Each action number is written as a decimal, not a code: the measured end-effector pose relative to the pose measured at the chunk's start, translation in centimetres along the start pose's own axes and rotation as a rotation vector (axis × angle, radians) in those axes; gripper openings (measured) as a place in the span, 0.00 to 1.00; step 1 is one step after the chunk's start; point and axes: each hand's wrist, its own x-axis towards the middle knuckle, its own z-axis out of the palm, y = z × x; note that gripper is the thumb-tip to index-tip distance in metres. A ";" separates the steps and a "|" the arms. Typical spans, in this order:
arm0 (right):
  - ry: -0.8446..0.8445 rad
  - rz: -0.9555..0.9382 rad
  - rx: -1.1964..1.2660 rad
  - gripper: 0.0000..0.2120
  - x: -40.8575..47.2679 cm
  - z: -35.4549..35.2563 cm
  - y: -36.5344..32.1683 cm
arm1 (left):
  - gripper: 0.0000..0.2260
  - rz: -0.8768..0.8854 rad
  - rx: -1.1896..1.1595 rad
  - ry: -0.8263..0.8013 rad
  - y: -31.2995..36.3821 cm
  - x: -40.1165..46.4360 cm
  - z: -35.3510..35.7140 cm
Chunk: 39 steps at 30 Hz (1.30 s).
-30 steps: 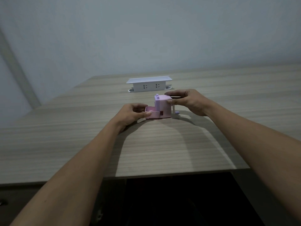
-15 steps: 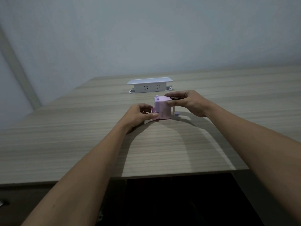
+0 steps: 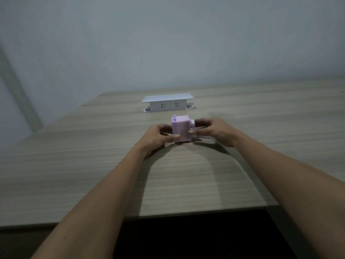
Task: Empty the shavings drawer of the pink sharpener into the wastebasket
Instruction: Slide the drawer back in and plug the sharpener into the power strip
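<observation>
At table (image 3: 93, 174) centre, near socket box (image 3: 167, 105): pink sharpener (image 3: 181, 130) upright, clamped between left hand (image 3: 160, 136) and right hand (image 3: 211, 130). Drawer not visible; wastebasket unseen. Advice: brace body right, pull drawer level, avoid spilling.

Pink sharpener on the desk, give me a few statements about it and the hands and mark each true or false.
1. Both hands, left hand and right hand, touch the pink sharpener. True.
2. The sharpener lies tipped on its side. False: it stands upright on the table.
3. A white socket box sits beyond the sharpener. True.
4. A wastebasket stands beside the sharpener. False: none is in view.
</observation>
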 end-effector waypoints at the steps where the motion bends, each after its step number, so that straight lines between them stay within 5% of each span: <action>1: 0.003 0.005 -0.010 0.26 0.0 -0.2 0.0 | 0.22 0.001 -0.002 -0.003 0.1 0.3 -0.2; 13: 0.094 -0.037 -0.011 0.18 6.2 -3.8 -1.4 | 0.17 0.048 0.046 -0.019 3.2 9.4 -1.6; 39: 0.139 0.094 -0.063 0.16 21.7 -8.5 6.2 | 0.21 -0.007 0.048 0.060 -4.3 25.6 -1.5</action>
